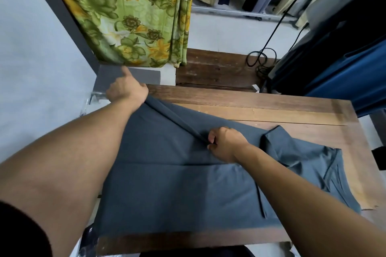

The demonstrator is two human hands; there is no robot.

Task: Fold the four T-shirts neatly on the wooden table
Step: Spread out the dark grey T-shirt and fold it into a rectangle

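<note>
Two hands hold one raised fold of a slate-blue T-shirt (pixel 177 190) spread on the wooden table (pixel 271 108).
At the table's far left corner the left hand (pixel 125 89) grips the shirt's edge, its index finger sticking out toward the floral curtain (pixel 129 12) behind. From that hand a taut ridge of cloth runs diagonally to the middle of the shirt, where the right hand (pixel 225 144) pinches it between thumb and curled fingers, knuckles up. The body of the shirt lies flat across the near half of the table, reaching its left edge. Right of the right hand a sleeve is folded in over the cloth, and the neckline lies toward the table's right end. Beyond the table on the right, a black cable (pixel 263 56) coils beside hanging clothes (pixel 334 58).
</note>
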